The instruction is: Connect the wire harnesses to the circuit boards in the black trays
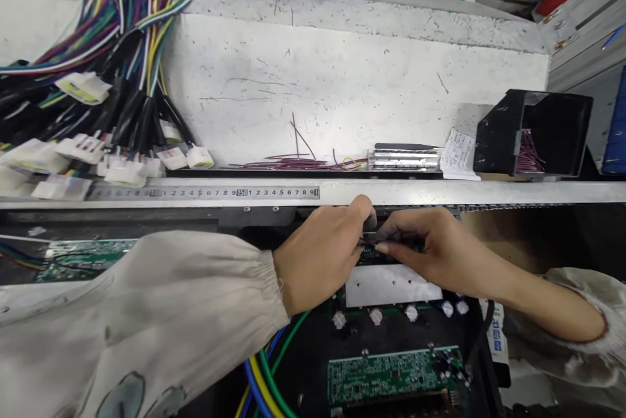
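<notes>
My left hand (323,253) and my right hand (430,245) meet fingertip to fingertip over the far edge of an open black chassis (313,372). Both pinch a small dark part (372,243) just under the metal rail; I cannot make out what it is. Below the hands lies a bare aluminium plate (391,284) with a row of round capacitors (376,315) along its near side. A green circuit board (391,372) sits lower in the chassis. Blue, yellow and green wires (264,379) run out beneath my left sleeve.
A metal rail with a printed ruler (205,193) crosses the view. Behind it lie bundles of coloured wire harnesses with white connectors (112,79), loose reddish wire pieces (298,160), a metal bar (403,157), a paper slip (457,154) and a black bin (533,134). Another green board (83,258) sits left.
</notes>
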Available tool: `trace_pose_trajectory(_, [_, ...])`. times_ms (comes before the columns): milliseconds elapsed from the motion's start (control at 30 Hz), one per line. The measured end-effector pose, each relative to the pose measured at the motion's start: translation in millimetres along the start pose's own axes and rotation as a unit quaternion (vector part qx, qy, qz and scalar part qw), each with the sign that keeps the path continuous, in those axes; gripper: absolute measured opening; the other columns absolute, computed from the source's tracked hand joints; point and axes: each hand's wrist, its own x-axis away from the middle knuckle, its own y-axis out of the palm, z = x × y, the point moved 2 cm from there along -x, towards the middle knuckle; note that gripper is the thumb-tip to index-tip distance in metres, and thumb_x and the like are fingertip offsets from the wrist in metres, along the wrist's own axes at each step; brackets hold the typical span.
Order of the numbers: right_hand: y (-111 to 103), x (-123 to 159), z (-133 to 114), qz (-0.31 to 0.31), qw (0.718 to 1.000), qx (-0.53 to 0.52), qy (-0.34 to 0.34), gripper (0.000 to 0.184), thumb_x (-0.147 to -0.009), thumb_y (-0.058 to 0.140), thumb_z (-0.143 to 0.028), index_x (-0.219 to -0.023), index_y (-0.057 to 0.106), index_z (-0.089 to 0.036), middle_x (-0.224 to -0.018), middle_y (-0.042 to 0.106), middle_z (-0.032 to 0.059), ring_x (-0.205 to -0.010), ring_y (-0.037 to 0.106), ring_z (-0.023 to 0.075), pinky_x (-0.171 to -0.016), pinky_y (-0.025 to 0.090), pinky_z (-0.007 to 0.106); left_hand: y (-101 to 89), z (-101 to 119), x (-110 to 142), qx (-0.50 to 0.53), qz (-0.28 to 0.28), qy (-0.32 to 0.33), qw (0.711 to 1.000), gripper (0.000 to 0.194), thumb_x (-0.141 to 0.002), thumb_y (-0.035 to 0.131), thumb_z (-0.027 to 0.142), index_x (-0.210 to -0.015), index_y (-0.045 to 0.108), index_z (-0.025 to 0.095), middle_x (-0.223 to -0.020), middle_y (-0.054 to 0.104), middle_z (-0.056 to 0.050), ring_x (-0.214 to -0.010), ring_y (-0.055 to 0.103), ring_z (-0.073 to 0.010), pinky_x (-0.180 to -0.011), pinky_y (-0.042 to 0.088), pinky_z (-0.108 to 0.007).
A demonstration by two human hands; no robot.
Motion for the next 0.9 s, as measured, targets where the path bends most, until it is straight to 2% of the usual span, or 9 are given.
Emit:
trace_pose_trajectory(200, [0.9,-1.1,1.0,-0.018,0.999,-0.03,0.018,0.008,-0.083,0.06,-0.02,-0.082,0.068,-0.019,-0.076,0.068,0.0006,-0.063,0.059,0.0119,-0.052,0.045,0.023,0.2,-0.2,2.1,0.026,-0.012,-0.018,0.999,0.017,-0.079,0.048,0.009,-0.09,0.044,0.02,-0.074,0.062,0.003,-0.069,0.06,-0.0147,-0.055,0.037,-0.024])
trace_pose_trajectory(333, [1.1,-1.3,0.6,-0.007,1.0,-0.022,0.009,0.008,-0.082,0.061,-0.019,-0.077,0.067,-0.019,-0.071,0.066,-0.001,-0.06,0.057,0.0105,-0.05,0.043,0.022,-0.1,-0.3,3.5,0.029,-0.007,-0.018,0.999,0.017,-0.079,0.047,0.008,-0.09,0.045,0.021,-0.073,0.061,0.002,-0.069,0.06,-0.0148,-0.056,0.037,-0.024])
trace_pose_trajectory(900, [1.4,-0.9,-0.1,-0.011,1.0,-0.022,-0.011,0.009,-0.08,0.06,-0.014,-0.081,0.068,-0.019,-0.075,0.068,0.0001,-0.065,0.062,0.0122,-0.056,0.048,0.023,1.0,-0.8,2.7,0.041,0.006,-0.016,0.999,0.016,-0.078,0.047,0.008,-0.088,0.045,0.021,-0.07,0.06,0.002,-0.065,0.059,-0.014,-0.058,0.038,-0.024])
